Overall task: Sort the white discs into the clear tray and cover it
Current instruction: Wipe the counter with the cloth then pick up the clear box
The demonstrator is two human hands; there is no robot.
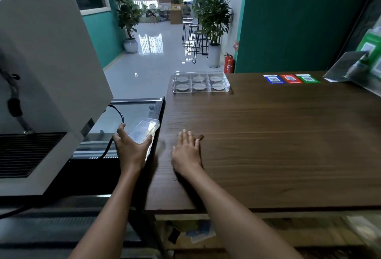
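1. The person is standing at a brown wooden bench (278, 135) and is reaching both bare arms forward over it.
2. The clear tray (200, 82) is sitting at the far left corner of the bench, well apart from both hands. It has six compartments in two rows of three.
3. The white discs (199, 87) are lying inside the tray, one in each compartment, so all six places are filled. The tray is not yet covered.
4. The clear lid (144, 132) is lying to the left of the bench, on the glass top of a dark display case (136, 110), with its near end tilted toward the person.
5. The left hand (132, 147) is taking the lid at its near end. Its fingers (120, 130) are spread around the edge, thumb at the right side and the others at the left side, so they are grasping the lid.
6. The right hand (186, 151) is lying palm down on the bench, just beside the left edge. Its fingers are stretched out and released, and they are holding nothing.
7. A large grey machine (47, 77) is standing left of the display case, and a black cable (120, 114) is running from it across the glass, near the left hand.
8. Three coloured stickers (291, 78), blue, red and green, are lying flat at the far right part of the bench.
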